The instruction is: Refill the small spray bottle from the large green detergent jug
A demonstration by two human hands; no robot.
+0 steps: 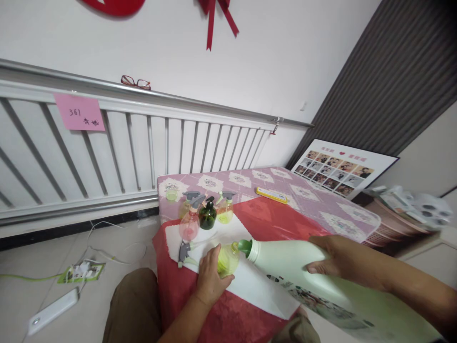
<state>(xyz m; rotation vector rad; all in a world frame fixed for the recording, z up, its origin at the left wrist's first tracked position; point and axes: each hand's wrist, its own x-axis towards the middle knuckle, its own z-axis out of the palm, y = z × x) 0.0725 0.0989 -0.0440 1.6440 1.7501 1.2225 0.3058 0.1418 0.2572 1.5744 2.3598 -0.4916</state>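
The small yellow-green bottle is round-bodied and see-through, near the middle of the near side of the table, above a white sheet; whether its base touches the sheet cannot be told. The left hand curls round its left and near sides, partly closed, thumb toward the near right. The right hand spreads wide over the large pale-green bottle, thumb on one side, gripping its smooth, tilted body. That bottle's green spout points left at the small bottle's neck; contact there is too fine to tell.

A strip of white sheet separates the left hand from the group beyond: a pink bottle, a rounded dark-green bottle and a yellow bottle with a grey trigger top. A loose grey spray head lies near the sheet's left edge, left of the left hand. The sheet's far edge is scalloped; under it, glossy red cloth drops over the table's near-left edge. Farther right, patterned purple cloth spreads around a slim yellow box. A ribbed white radiator stands along the table's far-left side.
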